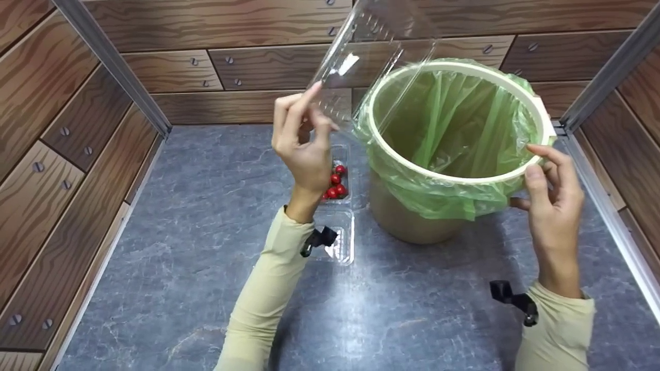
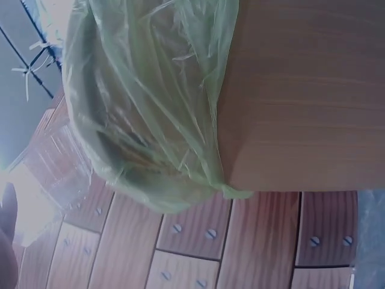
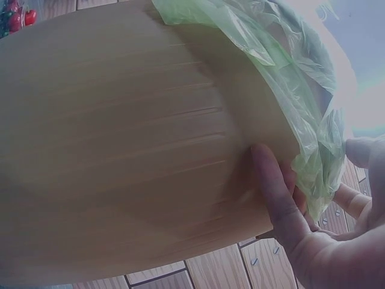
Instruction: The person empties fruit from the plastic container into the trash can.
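Note:
My left hand [image 1: 304, 141] pinches the edge of a clear plastic tray [image 1: 356, 67], holding it up tilted beside the bin's left rim, partly overlapping it in the head view. In the left wrist view, the tray [image 2: 57, 168] shows at the far left. The trash can [image 1: 417, 229] is beige and stands upright, with a green bag [image 1: 438, 193] lining it and folded over its pale rim. My right hand [image 1: 557, 196] grips the can's right rim; its fingers [image 3: 274, 186] reach under the bag's fold against the can's side.
Left of the can, small round red fruits [image 1: 335, 179] sit in a clear container, partly hidden by my left wrist. Nearer me, another clear plastic piece [image 1: 349, 252] lies on the grey marbled surface [image 1: 180, 232]. Wood-patterned walls [image 1: 283, 67] enclose the back and sides.

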A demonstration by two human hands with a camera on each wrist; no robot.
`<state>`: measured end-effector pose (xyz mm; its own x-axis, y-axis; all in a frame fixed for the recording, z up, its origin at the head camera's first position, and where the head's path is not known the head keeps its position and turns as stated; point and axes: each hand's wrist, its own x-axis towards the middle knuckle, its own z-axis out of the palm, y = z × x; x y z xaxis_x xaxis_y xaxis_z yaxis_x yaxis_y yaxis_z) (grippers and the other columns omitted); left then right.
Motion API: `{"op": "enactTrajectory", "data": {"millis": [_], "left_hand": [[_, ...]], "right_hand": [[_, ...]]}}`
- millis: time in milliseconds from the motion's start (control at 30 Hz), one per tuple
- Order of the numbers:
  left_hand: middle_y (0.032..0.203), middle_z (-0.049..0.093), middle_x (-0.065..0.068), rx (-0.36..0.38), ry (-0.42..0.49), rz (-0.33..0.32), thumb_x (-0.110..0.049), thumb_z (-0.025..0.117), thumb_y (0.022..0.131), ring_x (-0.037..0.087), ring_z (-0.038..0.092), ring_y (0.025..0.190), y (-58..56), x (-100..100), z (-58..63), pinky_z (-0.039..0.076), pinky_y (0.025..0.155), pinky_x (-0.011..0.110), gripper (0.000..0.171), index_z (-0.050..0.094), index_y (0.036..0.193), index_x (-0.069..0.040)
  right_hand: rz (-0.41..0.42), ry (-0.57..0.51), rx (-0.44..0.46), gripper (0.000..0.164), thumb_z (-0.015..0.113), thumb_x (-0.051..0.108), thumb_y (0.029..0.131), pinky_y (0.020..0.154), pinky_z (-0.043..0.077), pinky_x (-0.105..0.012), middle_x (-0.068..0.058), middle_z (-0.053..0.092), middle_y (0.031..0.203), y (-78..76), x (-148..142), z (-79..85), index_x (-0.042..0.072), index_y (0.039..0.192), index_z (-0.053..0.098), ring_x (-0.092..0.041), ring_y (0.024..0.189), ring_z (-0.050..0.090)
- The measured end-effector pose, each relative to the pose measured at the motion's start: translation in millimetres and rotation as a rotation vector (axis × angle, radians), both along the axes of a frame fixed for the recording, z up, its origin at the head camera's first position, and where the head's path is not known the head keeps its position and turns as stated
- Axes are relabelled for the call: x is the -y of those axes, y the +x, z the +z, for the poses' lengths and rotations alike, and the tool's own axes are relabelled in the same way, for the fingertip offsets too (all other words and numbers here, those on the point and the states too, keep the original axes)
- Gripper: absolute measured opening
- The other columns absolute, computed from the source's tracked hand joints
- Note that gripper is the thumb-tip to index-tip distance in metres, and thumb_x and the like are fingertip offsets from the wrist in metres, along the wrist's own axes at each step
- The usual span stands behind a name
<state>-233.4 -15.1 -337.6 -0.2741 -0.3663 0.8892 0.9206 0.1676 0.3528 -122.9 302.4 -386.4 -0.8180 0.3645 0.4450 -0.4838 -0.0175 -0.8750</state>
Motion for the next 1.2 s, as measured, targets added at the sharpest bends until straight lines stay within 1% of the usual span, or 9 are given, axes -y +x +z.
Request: {"op": "enactTrajectory", "data": {"millis": [133,233,300,467,533,700,933,1000,1200], "left_hand": [[0.092,0.052,0.011,0.117,0.063,-0.054,0.02,0.051,0.089,0.018,0.055,0.061,1.9,11,-13.6,0.058,0.05,0.03,0.032,0.067,0.116,0.012],[0.093,0.051,0.006,0.218,0.124,-0.064,0.017,0.05,0.093,0.017,0.054,0.061,1.8,24,-28.5,0.056,0.049,0.027,0.032,0.068,0.118,0.009],[0.091,0.051,0.004,0.264,0.145,-0.039,0.017,0.051,0.092,0.016,0.053,0.063,1.2,34,-37.5,0.053,0.05,0.025,0.034,0.07,0.117,0.007],[0.087,0.05,0.008,0.321,0.182,-0.056,0.017,0.049,0.093,0.018,0.056,0.059,4.2,64,-51.8,0.055,0.049,0.028,0.034,0.071,0.117,0.006],[0.086,0.05,0.009,0.338,0.214,-0.087,0.017,0.049,0.093,0.02,0.056,0.054,5.9,77,-56.1,0.057,0.048,0.032,0.033,0.07,0.117,0.007],[0.088,0.054,0.012,0.39,0.309,-0.093,0.016,0.05,0.094,0.018,0.055,0.051,7.9,110,-64.8,0.057,0.047,0.031,0.029,0.071,0.113,0.009],[0.089,0.057,0.01,0.455,0.385,-0.008,0.018,0.052,0.092,0.011,0.054,0.052,10.5,147,-76.7,0.055,0.047,0.024,0.029,0.073,0.109,0.009],[0.088,0.057,0.009,0.472,0.396,0.007,0.018,0.052,0.091,0.01,0.053,0.051,8.8,155,-79.6,0.054,0.046,0.022,0.029,0.073,0.108,0.009],[0.086,0.053,0.011,0.557,0.363,-0.025,0.017,0.051,0.089,0.011,0.053,0.047,1.4,177,-92.3,0.053,0.044,0.022,0.03,0.075,0.106,0.008]], "right_hand": [[-0.001,-0.009,0.012,0.034,0.062,0.006,0.101,0.052,0.061,-0.024,-0.014,0.057,0.09,0.2,-1,-0.4,-0.002,0.134,0.061,-0.019,0.078,0.06],[0.01,-0.003,0.018,0.034,0.061,0.007,0.102,0.054,0.062,-0.025,-0.012,0.054,0.089,-0.6,-1,-0.9,-0.001,0.135,0.061,-0.018,0.076,0.06],[0.023,-0.011,0.023,0.034,0.061,0.007,0.102,0.055,0.062,-0.026,-0.012,0.054,0.09,-0.7,-1,-1.6,0.0,0.135,0.06,-0.019,0.077,0.06],[0.027,-0.004,0.025,0.034,0.061,0.007,0.102,0.057,0.063,-0.028,-0.013,0.056,0.093,0.0,0,-3.2,0.0,0.135,0.06,-0.019,0.079,0.062],[0.03,-0.004,0.02,0.034,0.06,0.007,0.102,0.057,0.063,-0.028,-0.014,0.056,0.093,0.2,-1,-3.3,-0.001,0.135,0.06,-0.019,0.079,0.063],[0.031,-0.014,0.014,0.034,0.061,0.007,0.102,0.057,0.063,-0.028,-0.014,0.056,0.093,0.7,-2,-1.4,-0.001,0.135,0.06,-0.019,0.079,0.062],[0.015,0.0,0.024,0.034,0.06,0.007,0.102,0.055,0.062,-0.026,-0.014,0.057,0.094,0.2,-2,0.4,0.0,0.135,0.06,-0.019,0.079,0.061],[0.008,-0.007,0.035,0.034,0.06,0.006,0.102,0.054,0.062,-0.024,-0.014,0.056,0.093,0.3,-1,1.7,0.0,0.135,0.061,-0.019,0.078,0.06],[-0.006,-0.002,0.033,0.034,0.06,0.007,0.102,0.054,0.062,-0.025,-0.013,0.056,0.092,0.4,-1,0.0,0.0,0.135,0.061,-0.019,0.079,0.06]]}}
